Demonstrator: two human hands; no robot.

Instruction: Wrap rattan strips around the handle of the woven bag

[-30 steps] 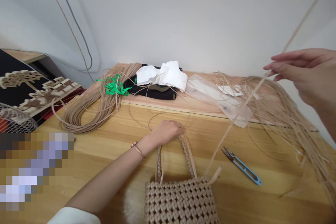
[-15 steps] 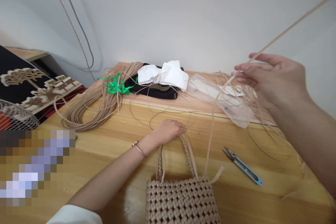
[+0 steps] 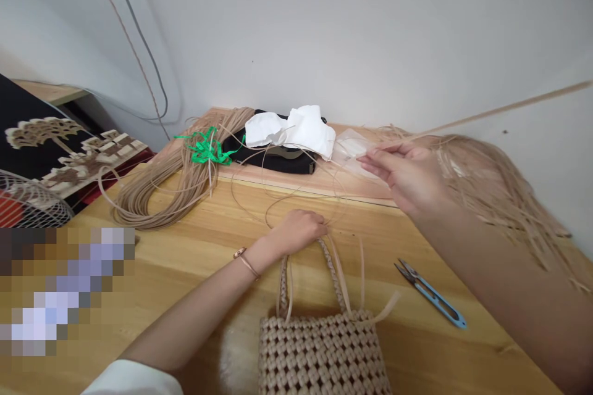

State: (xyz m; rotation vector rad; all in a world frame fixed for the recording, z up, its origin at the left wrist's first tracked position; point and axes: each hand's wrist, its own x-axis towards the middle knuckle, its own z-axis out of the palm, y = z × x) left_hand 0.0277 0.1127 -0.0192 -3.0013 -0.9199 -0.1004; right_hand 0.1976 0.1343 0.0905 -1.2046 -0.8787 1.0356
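Note:
My left hand (image 3: 303,228) is closed around the top of the braided handle (image 3: 330,262) of a woven beige bag (image 3: 322,352), which stands upright at the table's front. Loose strand ends rise from the bag's rim beside the handle. My right hand (image 3: 407,176) is raised to the right of the bag, thumb and fingers pinched together. A long, flat beige weaving strand (image 3: 509,112) trails from behind this hand toward the right edge; the grip point itself is hidden. Blue thread snips (image 3: 433,296) lie on the table right of the bag, beneath my right forearm.
A coil of beige strands (image 3: 152,197) tied with green ribbon (image 3: 208,147) lies at the back left. White paper (image 3: 309,129) rests on a black pouch (image 3: 287,162). Clear plastic (image 3: 352,147) and a heap of loose strands (image 3: 491,173) lie along the wall. A fan (image 3: 34,200) stands left.
My right hand has moved left and down, and the long strand beyond it has swung lower. My left hand stays on the bag handle.

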